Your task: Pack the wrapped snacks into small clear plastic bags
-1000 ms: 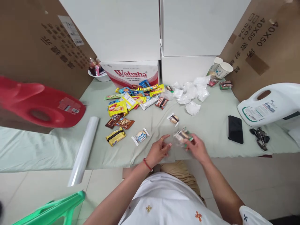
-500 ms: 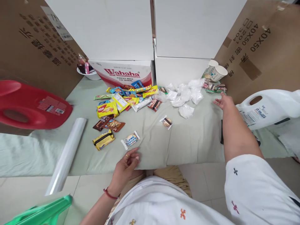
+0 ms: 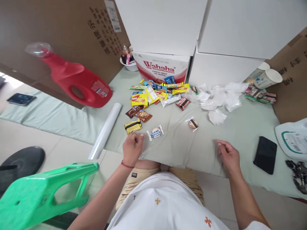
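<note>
Left hand [image 3: 132, 147]: curled into a loose fist at the near edge of the cloth, knuckles just beside a yellow packet with a dark band [image 3: 133, 126]; whether anything is pinched, cannot tell.

White-and-blue packet [image 3: 155, 132]: flat on the cloth, just right of the left hand.

Right hand [image 3: 229, 156]: over the near right part of the cloth, fingers bent and close together, pointing left; whether thumb and fingertips press together, cannot tell.

Small clear-wrapped packet [image 3: 192, 124]: alone on the cloth, between the hands and farther off.

Brown packets [image 3: 142, 114]: overlapping, beyond the yellow packet with a dark band.

Heap of snack packets [image 3: 150, 95]: yellow, blue, white and red, at the far middle, before a Wahaba carton [image 3: 160, 68].

Crumpled clear plastic [image 3: 217, 99]: right of the heap.

Red and green packets [image 3: 260, 95]: far right, beside paper cups [image 3: 268, 78].

White bowl [image 3: 130, 66]: far left, filled with wrapped items.

Red jug [image 3: 83, 83]: left, tilted. White roll [image 3: 105, 130]: lying near left.

Black phone [image 3: 265, 155], keys [image 3: 297, 176], white jug [image 3: 294, 139]: near right.

Green stool [image 3: 40, 195]: near left, beside the pale green cloth [image 3: 175, 143].
</note>
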`<state>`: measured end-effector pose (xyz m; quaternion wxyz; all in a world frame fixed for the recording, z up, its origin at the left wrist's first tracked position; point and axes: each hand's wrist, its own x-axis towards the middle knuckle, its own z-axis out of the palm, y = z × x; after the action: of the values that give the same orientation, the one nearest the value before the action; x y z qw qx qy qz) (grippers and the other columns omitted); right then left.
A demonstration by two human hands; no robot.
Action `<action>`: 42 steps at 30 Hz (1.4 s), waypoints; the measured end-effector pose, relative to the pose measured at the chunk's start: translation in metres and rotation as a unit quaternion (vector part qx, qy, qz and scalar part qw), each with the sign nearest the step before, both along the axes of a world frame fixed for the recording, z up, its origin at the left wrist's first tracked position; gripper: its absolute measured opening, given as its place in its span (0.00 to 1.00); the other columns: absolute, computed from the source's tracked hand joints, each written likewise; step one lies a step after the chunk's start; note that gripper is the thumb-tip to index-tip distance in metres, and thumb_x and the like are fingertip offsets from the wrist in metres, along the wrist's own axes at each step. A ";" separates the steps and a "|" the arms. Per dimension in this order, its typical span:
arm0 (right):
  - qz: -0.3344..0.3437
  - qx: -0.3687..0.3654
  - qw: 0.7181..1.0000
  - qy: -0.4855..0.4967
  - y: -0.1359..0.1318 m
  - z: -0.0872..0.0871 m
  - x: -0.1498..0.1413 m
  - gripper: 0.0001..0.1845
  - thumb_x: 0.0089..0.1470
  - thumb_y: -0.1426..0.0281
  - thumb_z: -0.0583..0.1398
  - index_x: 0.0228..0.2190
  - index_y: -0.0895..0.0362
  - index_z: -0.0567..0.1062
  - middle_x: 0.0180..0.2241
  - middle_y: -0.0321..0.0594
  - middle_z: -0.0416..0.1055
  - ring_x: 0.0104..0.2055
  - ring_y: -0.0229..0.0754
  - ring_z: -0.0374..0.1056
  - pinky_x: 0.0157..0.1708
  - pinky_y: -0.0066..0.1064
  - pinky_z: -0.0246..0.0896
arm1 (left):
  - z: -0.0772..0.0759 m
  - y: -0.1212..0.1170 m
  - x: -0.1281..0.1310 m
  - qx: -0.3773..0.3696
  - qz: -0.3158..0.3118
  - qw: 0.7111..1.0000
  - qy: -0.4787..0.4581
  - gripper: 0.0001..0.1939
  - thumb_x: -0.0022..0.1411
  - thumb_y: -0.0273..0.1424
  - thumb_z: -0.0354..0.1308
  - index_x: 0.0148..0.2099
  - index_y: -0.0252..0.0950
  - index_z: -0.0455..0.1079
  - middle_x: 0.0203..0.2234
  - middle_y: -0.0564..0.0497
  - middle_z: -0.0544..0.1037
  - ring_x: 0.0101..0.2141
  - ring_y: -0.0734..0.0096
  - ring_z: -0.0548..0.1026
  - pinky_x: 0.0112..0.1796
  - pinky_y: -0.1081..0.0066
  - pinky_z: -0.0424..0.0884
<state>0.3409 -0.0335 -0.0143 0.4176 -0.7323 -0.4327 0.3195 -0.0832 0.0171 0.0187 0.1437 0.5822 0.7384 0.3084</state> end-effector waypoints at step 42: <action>-0.033 0.018 0.956 -0.291 0.141 0.031 0.031 0.12 0.48 0.72 0.61 0.37 0.58 0.79 0.41 0.47 0.72 0.41 0.47 0.67 0.45 0.40 0.61 | -0.008 -0.004 0.045 0.214 -0.369 0.901 -0.077 0.17 0.67 0.19 0.53 0.53 0.41 0.72 0.49 0.44 0.78 0.57 0.59 0.71 0.54 0.54 0.73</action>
<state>0.3718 0.1074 0.0164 0.2967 -0.8002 -0.5163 0.0707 -0.0377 0.0134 0.0103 0.1759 0.8037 0.3739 0.4281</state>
